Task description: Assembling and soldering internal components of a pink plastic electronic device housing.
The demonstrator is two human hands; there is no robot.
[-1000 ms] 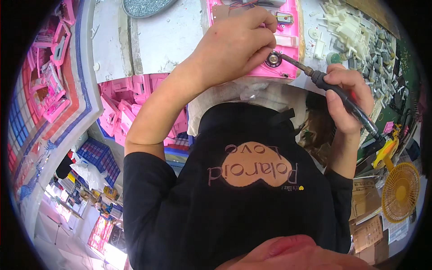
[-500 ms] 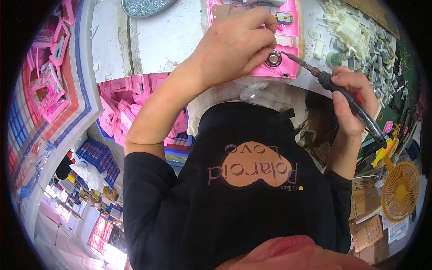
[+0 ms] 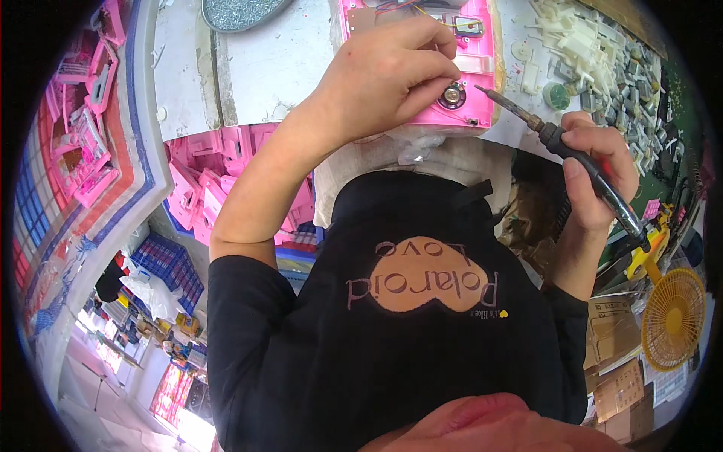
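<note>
My left hand (image 3: 380,79) reaches over a pink plastic housing (image 3: 483,113), thumb and fingers pinched together beside a small round speaker (image 3: 453,96). Whatever is in the pinch, if anything, is too small to make out. My right hand (image 3: 599,177) is wrapped around the dark handle of a soldering iron (image 3: 556,139). Its thin tip points left and hangs over the housing, just right of the speaker and apart from it. A small metal-cased part (image 3: 468,28) and thin wires sit in the upper part of the housing, partly hidden by my left hand.
A bowl of small screws (image 3: 241,11) stands at the far left of the table. White plastic parts (image 3: 576,41) and grey metal pieces (image 3: 640,102) are heaped on the right, near a green round spool (image 3: 556,96). Pink housings (image 3: 199,192) fill a container below the table edge. A yellow fan (image 3: 672,320) stands lower right.
The soldering iron in my right hand has shifted slightly right, its tip now a little farther from the speaker. My left hand and the housing sit slightly farther left in view.
</note>
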